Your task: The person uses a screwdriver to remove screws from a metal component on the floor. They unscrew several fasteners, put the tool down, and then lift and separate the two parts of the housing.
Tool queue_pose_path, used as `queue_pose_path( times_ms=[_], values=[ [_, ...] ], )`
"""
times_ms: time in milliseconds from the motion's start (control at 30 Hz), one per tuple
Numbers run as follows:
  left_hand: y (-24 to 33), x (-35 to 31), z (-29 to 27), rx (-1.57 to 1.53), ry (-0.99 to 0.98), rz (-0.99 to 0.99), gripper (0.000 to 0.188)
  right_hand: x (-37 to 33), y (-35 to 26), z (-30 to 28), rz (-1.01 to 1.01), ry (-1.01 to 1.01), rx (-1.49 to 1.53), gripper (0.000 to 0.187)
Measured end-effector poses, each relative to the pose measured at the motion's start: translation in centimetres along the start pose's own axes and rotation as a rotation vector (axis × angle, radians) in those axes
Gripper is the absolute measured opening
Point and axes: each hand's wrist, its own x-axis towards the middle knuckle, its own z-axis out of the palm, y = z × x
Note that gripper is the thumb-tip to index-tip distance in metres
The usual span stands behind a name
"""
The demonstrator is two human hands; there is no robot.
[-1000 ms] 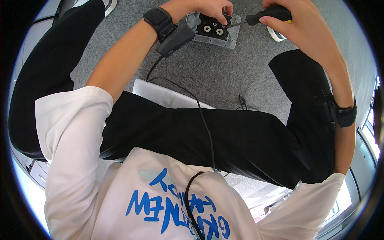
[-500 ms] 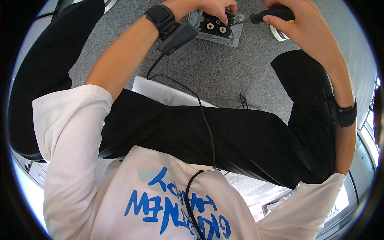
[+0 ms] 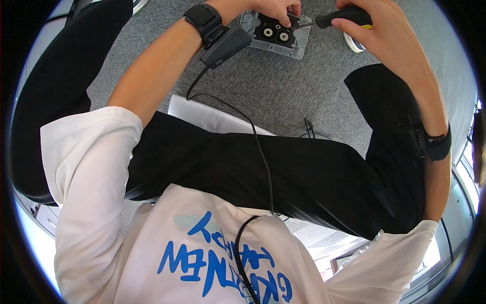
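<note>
A grey, open casing with a black inner plate lies on the carpet at the top middle. Two pale metal rings show on that plate. My right hand is wrapped round the dark handle of a screwdriver, which has a yellow patch. Its thin shaft points left, with the tip at the plate's right side. My left hand reaches over the casing from the left with curled fingers. One fingertip presses beside the screwdriver tip. Whatever small thing these fingers may hold is hidden.
A black cable runs from the dark box on my left wrist across my lap. White sheet material lies by my leg. A round white object sits under my right hand. Thin black wire lies on the carpet.
The casing has shifted slightly to the right. The screwdriver's tip sits a little farther away and its shaft is more level. Both hands are almost where they were.
</note>
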Motion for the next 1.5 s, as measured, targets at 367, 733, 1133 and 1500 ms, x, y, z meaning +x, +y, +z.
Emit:
queue_pose_path(
  times_ms=[367,733,1133,1500],
  values=[
    [-0.4,1.1,0.3,0.055,0.018,-0.014,0.055,-0.4,0.8,0.4,-0.027,0.006,-0.006,0.029],
    [-2.3,1.0,-1.6,-0.137,-0.097,0.047,0.058,0.2,-1.8,-0.9,-0.082,-0.132,0.066,0.034],
    [4.2,-3.5,-3.5,-0.272,-0.122,0.498,0.051,1.9,-4.0,-1.8,0.148,-0.396,-0.312,0.037],
    [5.2,-3.9,-3.5,-0.429,-0.156,0.517,0.034,0.6,-0.9,-3.0,-0.231,-0.015,-0.17,0.032]
  ],
)
